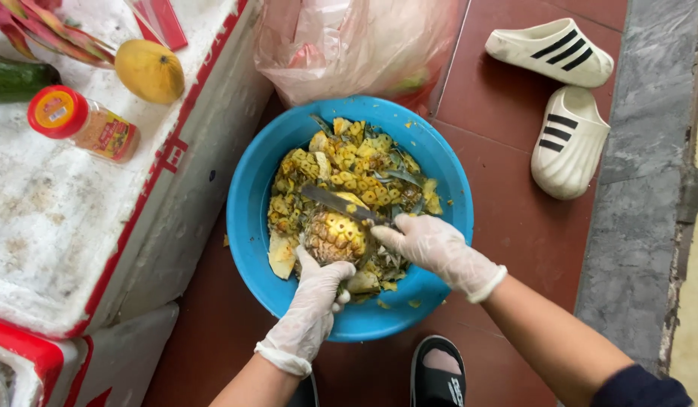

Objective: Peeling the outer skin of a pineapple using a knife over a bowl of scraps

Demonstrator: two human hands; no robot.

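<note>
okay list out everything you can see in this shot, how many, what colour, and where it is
pineapple: one, yellow, partly peeled, over the basin, held by left hand
knife: one, dark blade, across the pineapple, held by right hand
basin: one, blue, on the floor, centre
peelings: a heap, yellow and green, inside the basin
plastic bag: one, clear, behind the basin
foam box: one, white with red trim, left
jar: one, red lid, on the box
mango: one, yellow, on the box
cucumber: one, green, box's far left edge
slippers: two, white with black stripes, upper right
sandal: one, black, bottom edge
left hand: one, clear glove
right hand: one, clear glove
</note>
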